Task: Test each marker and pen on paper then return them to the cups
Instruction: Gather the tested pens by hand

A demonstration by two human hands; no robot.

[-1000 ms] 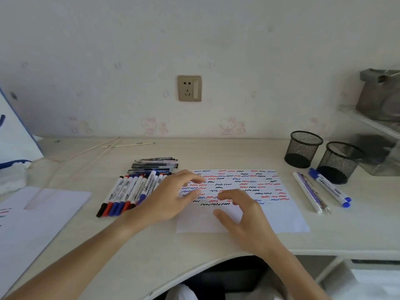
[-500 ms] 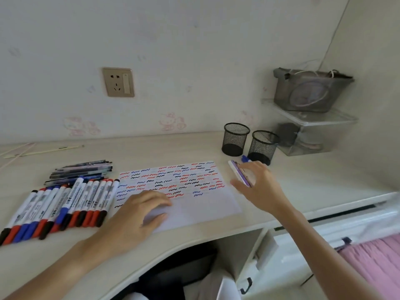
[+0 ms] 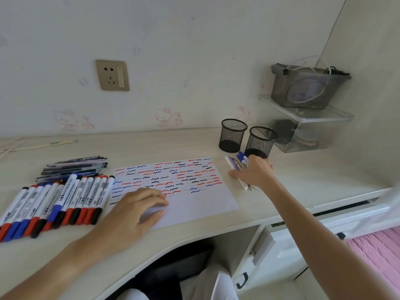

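Left hand [image 3: 138, 210] is resting flat, fingers relaxed, on the scribbled paper [image 3: 173, 185]; right hand [image 3: 256, 172] is lying spread over loose pens [image 3: 234, 167] beside the mesh cups [image 3: 260, 141]

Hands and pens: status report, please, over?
Left hand flat on the paper. Right hand over the small pen bunch beside the mesh cups, grip unclear. Cups look empty. Marker row waits left; nothing blocking.
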